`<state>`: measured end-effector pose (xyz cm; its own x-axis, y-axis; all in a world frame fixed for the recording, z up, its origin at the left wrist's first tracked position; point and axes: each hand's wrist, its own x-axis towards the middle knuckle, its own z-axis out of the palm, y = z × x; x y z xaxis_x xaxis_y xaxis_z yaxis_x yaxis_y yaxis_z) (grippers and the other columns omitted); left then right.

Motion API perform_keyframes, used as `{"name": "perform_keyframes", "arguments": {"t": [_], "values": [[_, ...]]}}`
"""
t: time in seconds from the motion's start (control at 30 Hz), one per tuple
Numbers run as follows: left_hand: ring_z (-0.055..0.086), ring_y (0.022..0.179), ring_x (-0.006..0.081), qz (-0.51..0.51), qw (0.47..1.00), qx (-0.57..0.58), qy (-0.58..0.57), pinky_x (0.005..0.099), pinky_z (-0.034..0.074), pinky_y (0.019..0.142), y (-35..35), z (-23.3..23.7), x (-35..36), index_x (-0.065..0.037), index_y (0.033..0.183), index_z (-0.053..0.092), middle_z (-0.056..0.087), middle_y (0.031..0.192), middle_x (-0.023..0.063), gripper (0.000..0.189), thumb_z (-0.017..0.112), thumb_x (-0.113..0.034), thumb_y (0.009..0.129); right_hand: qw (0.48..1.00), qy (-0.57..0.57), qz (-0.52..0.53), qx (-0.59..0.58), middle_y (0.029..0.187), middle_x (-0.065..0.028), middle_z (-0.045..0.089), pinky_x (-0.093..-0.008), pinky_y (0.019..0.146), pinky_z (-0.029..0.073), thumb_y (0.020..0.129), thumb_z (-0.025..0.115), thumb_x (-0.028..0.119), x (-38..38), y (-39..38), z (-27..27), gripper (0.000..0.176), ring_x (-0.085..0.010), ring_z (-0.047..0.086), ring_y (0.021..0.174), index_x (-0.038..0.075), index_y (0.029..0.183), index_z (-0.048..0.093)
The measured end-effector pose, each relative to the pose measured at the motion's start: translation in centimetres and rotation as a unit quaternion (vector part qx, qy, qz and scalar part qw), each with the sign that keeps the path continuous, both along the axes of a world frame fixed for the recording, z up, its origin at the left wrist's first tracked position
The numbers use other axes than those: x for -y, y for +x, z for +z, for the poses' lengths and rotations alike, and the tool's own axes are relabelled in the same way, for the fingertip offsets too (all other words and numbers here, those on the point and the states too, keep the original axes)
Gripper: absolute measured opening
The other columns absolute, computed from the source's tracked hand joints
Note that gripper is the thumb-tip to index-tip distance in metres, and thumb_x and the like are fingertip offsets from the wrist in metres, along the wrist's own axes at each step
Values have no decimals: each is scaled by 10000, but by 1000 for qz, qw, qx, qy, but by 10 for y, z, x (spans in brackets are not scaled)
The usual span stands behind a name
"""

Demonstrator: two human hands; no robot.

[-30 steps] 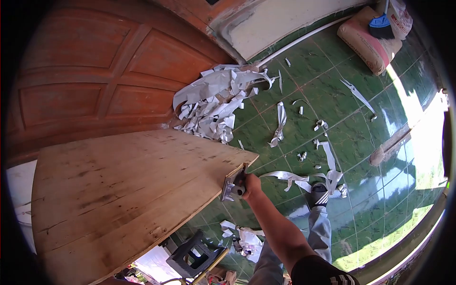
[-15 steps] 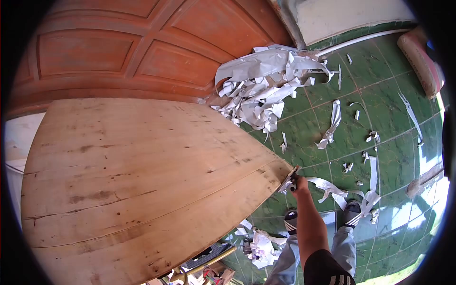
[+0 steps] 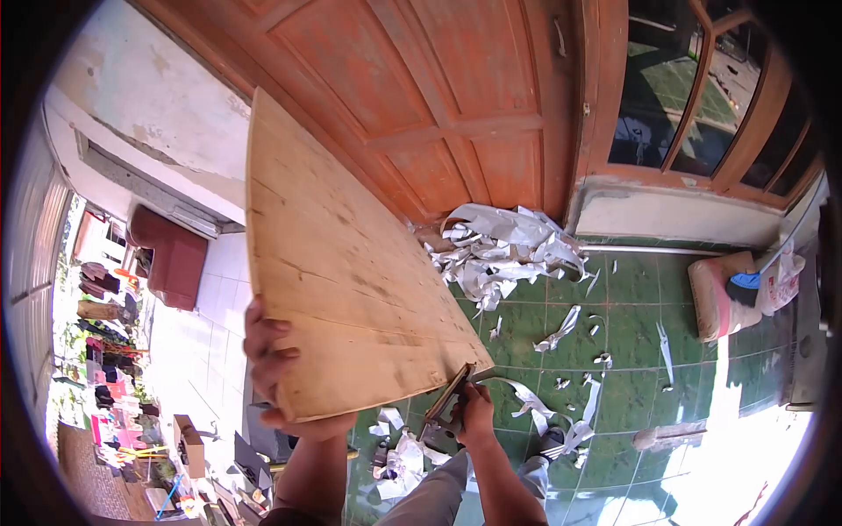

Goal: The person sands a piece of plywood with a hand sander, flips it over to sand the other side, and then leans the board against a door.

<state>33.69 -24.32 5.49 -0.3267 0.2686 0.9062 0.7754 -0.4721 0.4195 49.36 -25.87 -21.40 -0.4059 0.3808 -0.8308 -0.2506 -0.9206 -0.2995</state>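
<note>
A large wooden board (image 3: 351, 298), light brown with dark stains and cracks, stands tilted in front of me. My left hand (image 3: 276, 368) is wrapped around its near left corner, fingers over the edge and face. In my right hand (image 3: 476, 412) is a metal hand plane (image 3: 445, 405), held close to the board's lower right corner. Whether the plane touches the wood cannot be made out. Curled white strips (image 3: 504, 250) are heaped on the floor beyond the board.
Behind the board is a reddish-brown panelled door (image 3: 438, 79), with a glazed frame (image 3: 675, 131) to its right. More scraps litter the green tiled floor (image 3: 631, 298). A sack (image 3: 724, 294) leans at right; a brown sofa (image 3: 171, 259) and a cardboard box (image 3: 189, 447) are at left.
My left hand has come into view, gripping the board's corner. The view has swung, showing more of the room at left. My right hand still holds the plane near the board's end.
</note>
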Motion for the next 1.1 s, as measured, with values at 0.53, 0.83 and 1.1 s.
{"name": "perform_keyframes", "arguments": {"t": [0.53, 0.83, 1.1], "values": [[389, 1462, 411, -134, 940, -34, -313, 480, 343, 1195, 4, 86, -24, -6, 1428, 506, 556, 1449, 193, 585, 389, -463, 1081, 874, 464, -113, 87, 773, -32, 566, -277, 421, 408, 1096, 498, 206, -44, 5, 246, 146, -105, 500, 475, 79, 1168, 488], [379, 1477, 380, -165, 910, 0, -381, 456, 321, 1215, -3, 98, -34, -34, 1464, 498, 530, 1492, 184, 585, 332, -460, 1099, 817, 557, -107, 107, 820, -22, 563, -268, 438, 399, 1090, 516, 201, -70, 14, 298, 116, -94, 479, 497, 90, 1114, 536], [372, 1493, 355, -210, 909, 28, -358, 431, 312, 1223, -6, 94, -48, -35, 1537, 435, 532, 1515, 163, 622, 309, -476, 1116, 807, 577, -62, 111, 788, 16, 543, -241, 446, 393, 1083, 520, 173, -70, 23, 349, 117, -67, 452, 501, 89, 1158, 553]]}}
